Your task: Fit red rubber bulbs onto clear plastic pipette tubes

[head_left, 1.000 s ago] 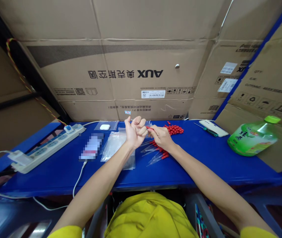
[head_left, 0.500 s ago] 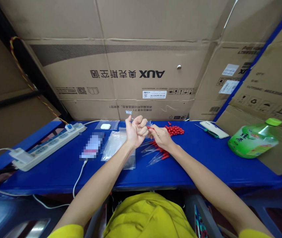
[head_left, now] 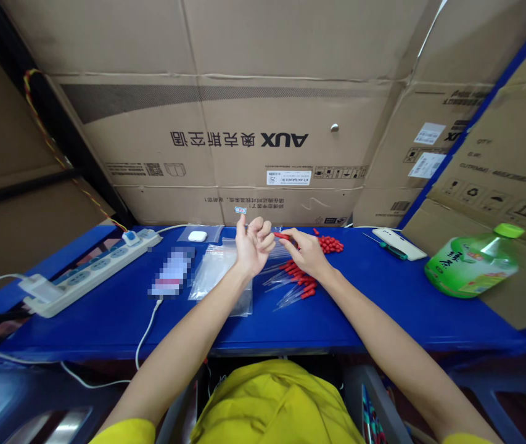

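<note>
A red rubber bulb [head_left: 282, 235] of a dropper spans the small gap between my hands, above the table. My left hand [head_left: 254, 248] is closed, palm up, its curled fingers on the dropper's left end; any clear tube inside them is hidden. From the other side, my right hand [head_left: 308, 251] pinches near the bulb's right end with thumb and fingers. Below and beside the right hand lie several droppers [head_left: 297, 287] with red bulbs and clear pointed tubes. A pile of loose red bulbs [head_left: 332, 244] sits just behind that hand.
Clear plastic bags [head_left: 216, 271] lie left of the droppers, near a phone [head_left: 171, 271] on a cable. A power strip [head_left: 91, 271] runs along the left. On the right are a green screwdriver [head_left: 394, 250], a white case [head_left: 401, 242] and a green bottle [head_left: 473, 262]. Cardboard [head_left: 244, 111] walls the back.
My right hand has shifted slightly right, away from the left one, and more of the red bulb shows between them. The left hand has hardly moved.
</note>
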Available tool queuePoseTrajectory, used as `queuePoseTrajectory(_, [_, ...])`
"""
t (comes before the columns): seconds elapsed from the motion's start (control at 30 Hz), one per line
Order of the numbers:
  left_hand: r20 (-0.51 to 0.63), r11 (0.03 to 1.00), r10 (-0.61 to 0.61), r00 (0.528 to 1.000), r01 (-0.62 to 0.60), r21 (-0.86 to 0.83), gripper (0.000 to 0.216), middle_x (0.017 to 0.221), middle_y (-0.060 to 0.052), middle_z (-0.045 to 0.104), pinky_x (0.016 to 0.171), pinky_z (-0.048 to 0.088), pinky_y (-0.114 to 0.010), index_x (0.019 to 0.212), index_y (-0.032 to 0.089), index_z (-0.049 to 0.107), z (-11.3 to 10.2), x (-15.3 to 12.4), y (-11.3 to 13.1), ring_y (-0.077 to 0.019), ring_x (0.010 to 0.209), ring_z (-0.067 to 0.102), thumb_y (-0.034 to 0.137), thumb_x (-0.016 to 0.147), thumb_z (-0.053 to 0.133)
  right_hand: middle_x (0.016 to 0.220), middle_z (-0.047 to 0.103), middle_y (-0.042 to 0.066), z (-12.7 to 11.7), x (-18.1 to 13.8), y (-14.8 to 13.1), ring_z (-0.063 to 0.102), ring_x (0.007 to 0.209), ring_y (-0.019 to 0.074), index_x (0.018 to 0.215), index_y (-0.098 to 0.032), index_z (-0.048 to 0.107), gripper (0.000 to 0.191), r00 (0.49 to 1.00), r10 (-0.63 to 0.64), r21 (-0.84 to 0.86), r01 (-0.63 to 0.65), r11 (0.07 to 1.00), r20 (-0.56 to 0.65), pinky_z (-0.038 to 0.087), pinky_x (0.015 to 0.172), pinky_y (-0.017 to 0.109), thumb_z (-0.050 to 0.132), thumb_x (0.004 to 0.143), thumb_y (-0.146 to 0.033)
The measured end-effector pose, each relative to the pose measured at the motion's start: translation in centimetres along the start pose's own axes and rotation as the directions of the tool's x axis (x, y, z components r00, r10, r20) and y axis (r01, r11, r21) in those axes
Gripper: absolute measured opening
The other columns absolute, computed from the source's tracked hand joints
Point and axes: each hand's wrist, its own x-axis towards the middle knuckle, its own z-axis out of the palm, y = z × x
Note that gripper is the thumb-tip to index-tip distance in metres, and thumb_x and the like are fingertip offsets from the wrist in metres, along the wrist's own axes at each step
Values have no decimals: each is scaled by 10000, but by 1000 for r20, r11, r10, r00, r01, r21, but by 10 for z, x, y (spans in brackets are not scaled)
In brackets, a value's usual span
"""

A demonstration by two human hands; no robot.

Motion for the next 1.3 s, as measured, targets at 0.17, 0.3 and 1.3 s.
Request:
queuePoseTrajectory(0.17, [18, 1000, 1, 1000, -1, -10, 489, 588, 62, 266, 385, 163, -226, 675, 209, 217, -3, 0, 0, -55, 367, 174, 495, 1067, 283, 871, 753, 53, 0, 0, -1, 696, 772, 193, 1001, -214, 653, 202, 1000, -8, 78, 7, 997, 14, 488, 742, 296, 527, 1060, -361])
queuePoseTrajectory(0.3, [-9, 999, -17, 1000, 17, 29, 455, 580, 61, 271, 393, 167, -214, 675, 207, 221, -4, 0, -1, -57, 368, 182, 460, 1043, 308, 825, 743, 41, 1, -1, 0, 685, 727, 181, 946, -216, 663, 239, 1000, -2, 77, 1, 997, 16, 479, 717, 288, 518, 1062, -367])
queuePoseTrajectory(1.3, [159, -651, -94, 983, -182, 737, 162, 946, -60, 773, 751, 458, -286, 950, 248, 748, -37, 10, -1, -239, 897, 706, 330, 950, 608, 830, 780, 21, -26, -1, 43, 679, 727, 161, 957, -223, 782, 120, 792, 299, -280, -168, 945, 533, 384, 641, 251, 677, 900, -222])
